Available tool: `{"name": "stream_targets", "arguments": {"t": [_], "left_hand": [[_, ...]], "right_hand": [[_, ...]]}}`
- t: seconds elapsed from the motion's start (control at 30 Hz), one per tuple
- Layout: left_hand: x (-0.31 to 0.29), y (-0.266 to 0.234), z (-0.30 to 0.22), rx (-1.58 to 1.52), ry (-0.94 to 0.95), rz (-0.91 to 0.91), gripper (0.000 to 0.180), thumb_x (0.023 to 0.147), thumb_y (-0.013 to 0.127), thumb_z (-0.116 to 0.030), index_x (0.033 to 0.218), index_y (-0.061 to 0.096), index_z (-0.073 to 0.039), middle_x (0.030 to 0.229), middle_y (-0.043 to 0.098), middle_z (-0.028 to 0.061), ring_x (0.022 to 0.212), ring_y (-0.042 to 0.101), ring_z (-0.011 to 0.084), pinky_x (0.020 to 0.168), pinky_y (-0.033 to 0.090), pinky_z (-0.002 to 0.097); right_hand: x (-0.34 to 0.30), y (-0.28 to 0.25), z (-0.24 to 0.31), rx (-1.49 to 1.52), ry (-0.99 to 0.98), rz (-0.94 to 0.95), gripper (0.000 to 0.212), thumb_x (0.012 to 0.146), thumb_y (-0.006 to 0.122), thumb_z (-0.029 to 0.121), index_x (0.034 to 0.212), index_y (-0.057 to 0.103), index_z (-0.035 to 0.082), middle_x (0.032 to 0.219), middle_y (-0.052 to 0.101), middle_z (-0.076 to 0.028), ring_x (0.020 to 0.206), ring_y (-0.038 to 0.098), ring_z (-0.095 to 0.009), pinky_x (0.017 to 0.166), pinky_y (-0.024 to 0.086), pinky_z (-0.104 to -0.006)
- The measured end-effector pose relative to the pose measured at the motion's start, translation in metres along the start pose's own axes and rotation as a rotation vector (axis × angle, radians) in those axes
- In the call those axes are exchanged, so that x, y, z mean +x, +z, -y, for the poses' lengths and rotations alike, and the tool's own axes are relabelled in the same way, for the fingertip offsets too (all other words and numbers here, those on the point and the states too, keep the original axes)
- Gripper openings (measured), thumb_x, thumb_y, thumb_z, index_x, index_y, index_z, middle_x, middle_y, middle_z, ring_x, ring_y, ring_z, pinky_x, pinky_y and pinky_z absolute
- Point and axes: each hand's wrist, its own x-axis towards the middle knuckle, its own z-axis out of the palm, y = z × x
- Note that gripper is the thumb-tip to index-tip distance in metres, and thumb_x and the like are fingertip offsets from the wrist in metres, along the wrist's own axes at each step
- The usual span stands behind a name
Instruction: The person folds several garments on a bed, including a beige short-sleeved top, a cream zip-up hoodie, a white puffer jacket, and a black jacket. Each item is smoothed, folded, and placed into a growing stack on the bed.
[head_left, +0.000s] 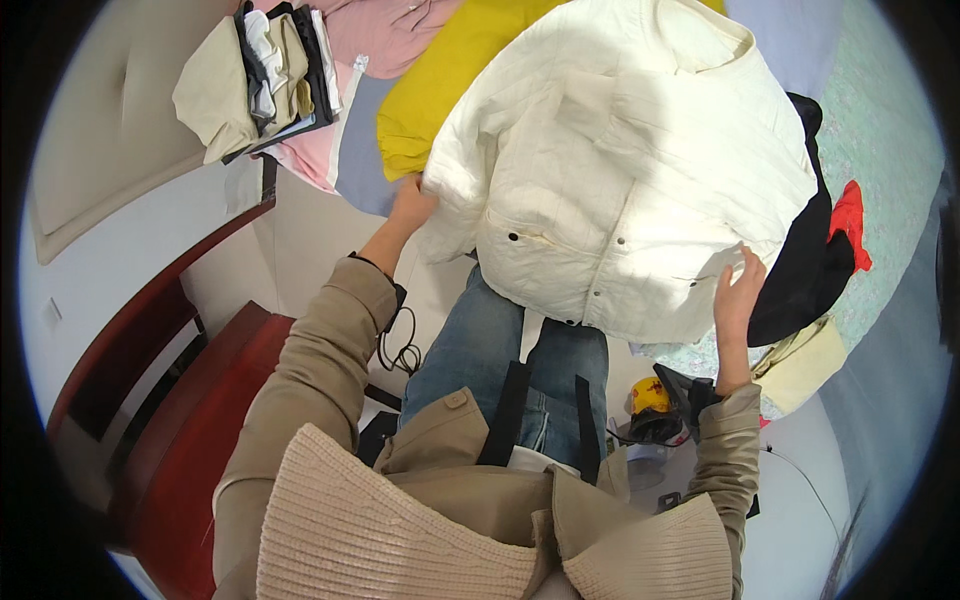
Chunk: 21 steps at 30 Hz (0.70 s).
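In the head view, a white jacket lies spread in front of the person, partly over a yellow cloth and beside a black garment. Its neck opening points away and toward the upper right; its hem faces the person, above the thighs of the blue jeans. The long axis runs on a slant from upper right to lower left, and the line of snaps follows it near the hem.

The jacket lies between the two hands. The left hand touches its left edge by a sleeve; the fingertips are hidden there, so whether they grasp the cloth cannot be told. The right hand is at the lower right edge, near a dark snap, thumb and fingers apart with the tips against the cloth.

A yellow round object sits below the hem, near the right forearm; whether it is a container, and what it may hold, cannot be told. At upper left stands a clothes stack in beige, black and white. A red cloth lies beside the black garment, on a pale green floral sheet.
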Motion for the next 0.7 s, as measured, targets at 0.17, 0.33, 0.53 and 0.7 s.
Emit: {"name": "stream_targets", "arguments": {"t": [0.17,0.33,0.53,0.7], "left_hand": [[-0.022,0.014,0.049,0.16,0.061,0.213,0.042,0.078,0.057,-0.022,0.11,0.049,0.005,0.107,0.054,0.0274,0.102,0.052,0.0396,0.085,0.043,0.0429],[-0.019,-0.05,0.064,0.185,-0.045,-0.136,0.038,0.087,0.044,-0.027,0.105,0.05,0.006,0.093,0.057,0.0304,0.09,0.054,0.045,0.078,0.043,0.0473],[-0.008,-0.174,0.004,0.255,0.069,-0.053,0.04,0.088,0.044,-0.027,0.1,0.053,0.01,0.091,0.06,0.0269,0.084,0.059,0.0385,0.073,0.046,0.0431],[-0.083,-0.205,-0.169,-0.604,0.008,0.415,0.034,0.093,0.044,-0.024,0.112,0.051,0.004,0.103,0.06,0.0107,0.087,0.06,0.0147,0.075,0.049,0.0266]], "right_hand": [[-0.012,0.017,0.033,0.109,-0.068,0.087,0.032,0.077,0.052,-0.002,0.109,0.047,-0.003,0.108,0.047,-0.021,0.107,0.043,-0.036,0.095,0.034,-0.0394],[-0.011,0.023,0.053,0.175,-0.1,0.149,0.025,0.078,0.051,0.001,0.102,0.049,-0.004,0.103,0.049,-0.021,0.1,0.047,-0.036,0.091,0.037,-0.0386],[-0.006,0.025,0.064,0.187,-0.158,0.137,0.014,0.078,0.051,0.001,0.091,0.054,-0.003,0.093,0.053,-0.019,0.093,0.05,-0.034,0.085,0.04,-0.0378],[-0.008,0.023,0.063,0.226,-0.153,0.123,0.01,0.078,0.051,0.001,0.087,0.056,-0.003,0.088,0.055,-0.018,0.089,0.052,-0.033,0.082,0.041,-0.0377]]}}
